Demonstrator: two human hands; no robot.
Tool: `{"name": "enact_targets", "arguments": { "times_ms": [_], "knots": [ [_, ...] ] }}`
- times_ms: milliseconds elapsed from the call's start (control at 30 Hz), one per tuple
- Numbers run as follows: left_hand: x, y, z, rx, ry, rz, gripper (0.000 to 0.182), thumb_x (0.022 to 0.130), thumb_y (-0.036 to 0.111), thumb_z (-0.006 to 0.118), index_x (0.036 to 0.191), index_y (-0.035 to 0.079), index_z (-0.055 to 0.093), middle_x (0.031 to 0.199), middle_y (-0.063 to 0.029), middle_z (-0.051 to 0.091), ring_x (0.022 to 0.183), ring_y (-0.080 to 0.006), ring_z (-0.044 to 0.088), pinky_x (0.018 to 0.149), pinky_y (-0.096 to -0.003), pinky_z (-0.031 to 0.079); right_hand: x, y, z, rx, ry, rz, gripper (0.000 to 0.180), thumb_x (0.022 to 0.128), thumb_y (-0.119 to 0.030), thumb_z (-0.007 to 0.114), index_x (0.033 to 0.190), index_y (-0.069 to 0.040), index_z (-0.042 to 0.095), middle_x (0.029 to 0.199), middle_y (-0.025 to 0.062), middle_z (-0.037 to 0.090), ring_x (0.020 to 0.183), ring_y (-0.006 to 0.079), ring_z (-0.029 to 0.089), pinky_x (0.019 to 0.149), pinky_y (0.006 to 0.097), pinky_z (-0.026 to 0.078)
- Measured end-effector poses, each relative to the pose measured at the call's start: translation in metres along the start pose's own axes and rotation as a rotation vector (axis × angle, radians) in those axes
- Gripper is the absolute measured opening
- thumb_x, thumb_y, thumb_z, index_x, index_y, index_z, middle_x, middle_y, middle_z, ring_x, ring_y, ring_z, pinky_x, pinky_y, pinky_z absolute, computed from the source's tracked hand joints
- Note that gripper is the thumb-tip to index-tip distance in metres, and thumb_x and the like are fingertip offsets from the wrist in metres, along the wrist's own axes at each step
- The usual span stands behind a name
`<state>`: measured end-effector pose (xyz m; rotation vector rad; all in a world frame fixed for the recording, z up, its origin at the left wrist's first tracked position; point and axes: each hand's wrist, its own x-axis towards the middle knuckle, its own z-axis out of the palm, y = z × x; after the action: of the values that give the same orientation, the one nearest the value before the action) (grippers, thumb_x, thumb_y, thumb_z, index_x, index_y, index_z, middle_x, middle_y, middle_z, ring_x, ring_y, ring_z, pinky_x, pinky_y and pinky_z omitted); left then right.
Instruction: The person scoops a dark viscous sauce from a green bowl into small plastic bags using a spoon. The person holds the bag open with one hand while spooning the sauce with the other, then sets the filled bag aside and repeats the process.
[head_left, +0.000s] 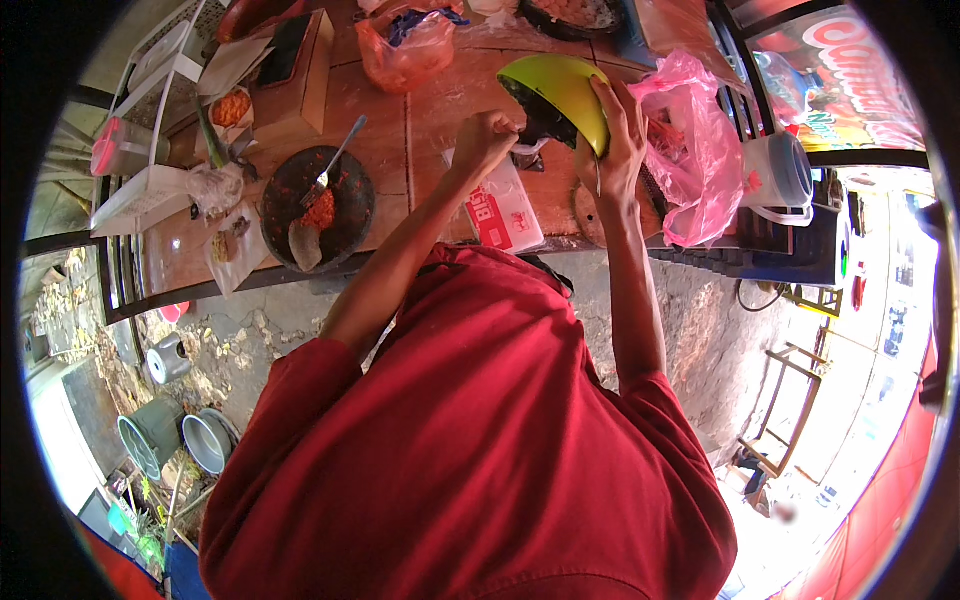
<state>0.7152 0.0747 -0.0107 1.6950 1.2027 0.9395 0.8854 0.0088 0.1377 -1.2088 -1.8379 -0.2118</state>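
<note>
My right hand (619, 142) grips a yellow-green bowl (566, 86), tipped on its side with its mouth towards my left hand. The inside of the bowl looks dark; its contents are hard to make out. A thin metal handle (598, 174) shows below my right fingers. My left hand (486, 142) is closed at the bowl's lower lip, pinching the edge of a small clear plastic bag (529, 156) with something dark in it. Beneath lies a white packet with red print (504, 210). Left of it, a stone mortar (352, 217) holds red chilli paste, a fork (337, 157) and a stone pestle (305, 246).
Right of the bowl stands a pink plastic bag (694, 150), beside a lidded plastic container (776, 176). An orange plastic bag (405, 56) and a dark pan (574, 16) sit at the back. A cardboard box (307, 82) and white baskets (142, 199) occupy the left side.
</note>
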Motion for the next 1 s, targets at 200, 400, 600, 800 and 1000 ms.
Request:
{"name": "enact_targets", "arguments": {
  "times_ms": [200, 400, 600, 800, 1000],
  "knots": [
    [0.0, -0.01, 0.007, -0.007, 0.024, -0.146, 0.021, 0.073, 0.022, 0.072, 0.085, 0.004, 0.075, 0.083, -0.017, 0.073, 0.077, -0.0308, 0.073, 0.071, -0.0394, 0.057, -0.002, 0.003, 0.003, 0.036, 0.004, 0.015, 0.061, 0.07, -0.005, 0.063, 0.131, -0.006, 0.058, 0.128, 0.0211, 0.057, 0.114, 0.0396, 0.056, 0.099, 0.0472, 0.043],
    [0.003, -0.018, 0.011, -0.009, 0.067, 0.056, 0.024, 0.086, 0.027, 0.072, 0.087, 0.003, 0.068, 0.072, -0.0068, 0.069, 0.063, -0.0152, 0.067, 0.059, -0.0306, 0.051, 0.0, 0.005, 0.005, 0.019, 0.007, 0.001, 0.055, 0.075, -0.004, 0.062, 0.13, -0.006, 0.059, 0.128, 0.0216, 0.059, 0.113, 0.0405, 0.058, 0.099, 0.0471, 0.044],
    [-0.002, -0.001, 0.006, 0.111, 0.097, -0.004, 0.033, 0.086, 0.036, 0.075, 0.087, 0.004, 0.066, 0.075, -0.011, 0.069, 0.063, -0.0205, 0.069, 0.059, -0.034, 0.051, 0.002, 0.002, 0.002, -0.024, 0.0, -0.01, 0.05, 0.08, -0.004, 0.062, 0.129, -0.005, 0.059, 0.126, 0.0225, 0.06, 0.112, 0.0416, 0.059, 0.098, 0.0473, 0.047],
    [0.001, 0.004, 0.004, 0.097, 0.096, -0.042, 0.034, 0.085, 0.036, 0.075, 0.087, 0.003, 0.066, 0.075, -0.0107, 0.069, 0.064, -0.0212, 0.069, 0.06, -0.0344, 0.052, 0.002, 0.004, 0.001, -0.007, -0.003, -0.005, 0.049, 0.081, -0.005, 0.061, 0.13, -0.005, 0.059, 0.127, 0.0224, 0.06, 0.113, 0.0417, 0.059, 0.098, 0.0475, 0.047],
    [-0.001, 0.007, 0.002, 0.112, 0.135, -0.137, 0.037, 0.086, 0.036, 0.074, 0.097, 0.002, 0.064, 0.096, -0.015, 0.07, 0.087, -0.0234, 0.069, 0.073, -0.0377, 0.053, 0.001, 0.009, 0.002, -0.017, -0.003, -0.003, 0.049, 0.081, -0.005, 0.06, 0.13, -0.005, 0.059, 0.127, 0.0226, 0.059, 0.113, 0.0419, 0.059, 0.099, 0.0475, 0.047]
  ]
}}
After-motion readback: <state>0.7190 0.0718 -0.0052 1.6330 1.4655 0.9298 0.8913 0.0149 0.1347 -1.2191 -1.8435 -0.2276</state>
